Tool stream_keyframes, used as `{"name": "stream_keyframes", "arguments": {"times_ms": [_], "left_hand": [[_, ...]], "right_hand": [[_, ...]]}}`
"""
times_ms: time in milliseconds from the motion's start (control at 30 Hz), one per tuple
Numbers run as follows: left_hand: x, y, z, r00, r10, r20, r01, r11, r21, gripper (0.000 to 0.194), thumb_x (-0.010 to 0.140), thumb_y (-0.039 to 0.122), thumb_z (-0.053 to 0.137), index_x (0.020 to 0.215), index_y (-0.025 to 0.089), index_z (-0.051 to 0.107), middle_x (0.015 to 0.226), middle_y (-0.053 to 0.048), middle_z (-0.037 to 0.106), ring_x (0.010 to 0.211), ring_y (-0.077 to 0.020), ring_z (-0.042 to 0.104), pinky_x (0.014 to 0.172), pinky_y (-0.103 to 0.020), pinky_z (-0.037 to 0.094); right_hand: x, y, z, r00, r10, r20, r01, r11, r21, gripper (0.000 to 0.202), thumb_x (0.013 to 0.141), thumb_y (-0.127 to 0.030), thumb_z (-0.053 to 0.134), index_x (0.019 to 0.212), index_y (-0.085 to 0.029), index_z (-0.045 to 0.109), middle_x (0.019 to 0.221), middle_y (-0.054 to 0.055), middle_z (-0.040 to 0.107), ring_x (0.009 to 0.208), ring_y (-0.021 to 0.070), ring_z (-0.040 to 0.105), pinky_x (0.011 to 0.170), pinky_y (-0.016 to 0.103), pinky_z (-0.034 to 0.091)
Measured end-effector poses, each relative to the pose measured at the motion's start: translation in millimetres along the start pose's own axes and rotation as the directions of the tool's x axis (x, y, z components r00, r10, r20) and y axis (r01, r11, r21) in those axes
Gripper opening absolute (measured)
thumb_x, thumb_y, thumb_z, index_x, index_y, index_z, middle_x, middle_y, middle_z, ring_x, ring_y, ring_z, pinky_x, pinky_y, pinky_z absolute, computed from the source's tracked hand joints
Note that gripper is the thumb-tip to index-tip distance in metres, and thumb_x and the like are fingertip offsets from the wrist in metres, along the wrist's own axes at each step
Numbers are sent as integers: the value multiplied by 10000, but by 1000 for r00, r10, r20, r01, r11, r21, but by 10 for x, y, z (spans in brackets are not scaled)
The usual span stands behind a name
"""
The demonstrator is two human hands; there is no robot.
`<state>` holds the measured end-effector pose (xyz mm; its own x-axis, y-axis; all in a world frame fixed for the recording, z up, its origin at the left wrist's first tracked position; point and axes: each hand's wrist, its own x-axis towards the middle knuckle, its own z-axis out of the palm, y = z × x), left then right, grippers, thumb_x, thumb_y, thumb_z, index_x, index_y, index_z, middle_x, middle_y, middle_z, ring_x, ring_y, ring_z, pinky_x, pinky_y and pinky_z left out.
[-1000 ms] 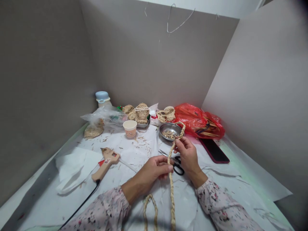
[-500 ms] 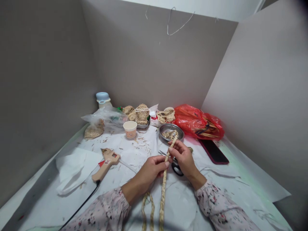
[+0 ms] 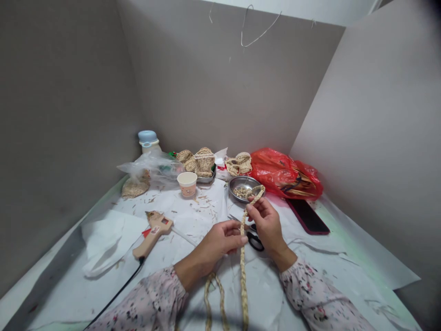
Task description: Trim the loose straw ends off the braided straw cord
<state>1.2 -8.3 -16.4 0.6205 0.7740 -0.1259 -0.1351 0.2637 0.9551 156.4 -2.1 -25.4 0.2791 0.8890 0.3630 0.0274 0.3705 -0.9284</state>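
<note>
A long pale straw braid (image 3: 243,276) runs up from the bottom edge and passes through both hands. My right hand (image 3: 267,223) pinches it near its upper end, which bends over toward a metal bowl (image 3: 230,192) holding straw scraps. Lower down, my left hand (image 3: 223,241) has its thumb and fingers closed on the braid. Black-handled scissors (image 3: 255,242) lie on the table behind the braid, partly hidden by my right hand. A further loop of braid (image 3: 222,299) hangs by my left forearm.
On the left lies a glue gun (image 3: 154,234) with a cord. A paper cup (image 3: 187,185), straw pieces (image 3: 204,161) and a red plastic bag (image 3: 275,170) stand toward the back. A phone (image 3: 308,216) lies at right. Grey panels enclose the table.
The braid and my right hand have shifted slightly right. The braid's upper end now leans right, away from the bowl's middle. My left hand has moved a little to the right.
</note>
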Motion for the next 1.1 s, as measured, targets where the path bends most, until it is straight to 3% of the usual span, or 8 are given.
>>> {"name": "stream_keyframes", "arguments": {"times_ms": [100, 233, 567, 900, 1100], "left_hand": [[-11, 20, 13, 1000, -12, -29, 12, 1000, 8, 355, 631, 268, 782, 932, 111, 679, 700, 5, 560, 552, -69, 382, 483, -204, 238], [-8, 45, 22, 998, 26, -60, -24, 999, 33, 256, 661, 273, 747, 851, 109, 697, 624, 30, 504, 522, -66, 342, 479, -214, 219], [-9, 61, 27, 990, 30, -141, -20, 998, 66, 201, 683, 246, 698, 833, 113, 711, 559, 39, 471, 505, -73, 315, 497, -231, 207], [14, 33, 14, 988, 18, -153, -9, 998, 60, 184, 670, 235, 700, 803, 108, 708, 544, 45, 464, 490, -67, 310, 484, -232, 198], [-3, 45, 28, 995, 19, -99, -13, 998, 58, 246, 641, 260, 759, 831, 113, 709, 654, 9, 580, 501, -55, 338, 476, -214, 205]], "right_hand": [[6, -4, -25, 997, -35, -72, 33, 999, -23, 242, 810, -365, 621, 984, -203, 576, 709, -27, 544, 607, 114, 491, 552, 241, 434], [0, -9, -52, 994, -70, -78, 68, 997, -23, 228, 842, -368, 582, 1004, -208, 562, 700, -34, 551, 590, 110, 506, 548, 241, 432], [-35, -11, -12, 991, -50, 124, 34, 991, 129, 256, 808, -289, 580, 1043, -229, 500, 739, -26, 578, 594, 127, 548, 533, 259, 446], [-39, 3, 0, 992, -7, 129, -9, 992, 125, 340, 781, -282, 606, 1092, -228, 479, 732, -31, 570, 610, 135, 546, 556, 274, 454], [-31, -16, 19, 998, -31, 62, 28, 998, 52, 301, 776, -272, 604, 1058, -226, 507, 705, -38, 548, 627, 130, 519, 579, 266, 433]]}}
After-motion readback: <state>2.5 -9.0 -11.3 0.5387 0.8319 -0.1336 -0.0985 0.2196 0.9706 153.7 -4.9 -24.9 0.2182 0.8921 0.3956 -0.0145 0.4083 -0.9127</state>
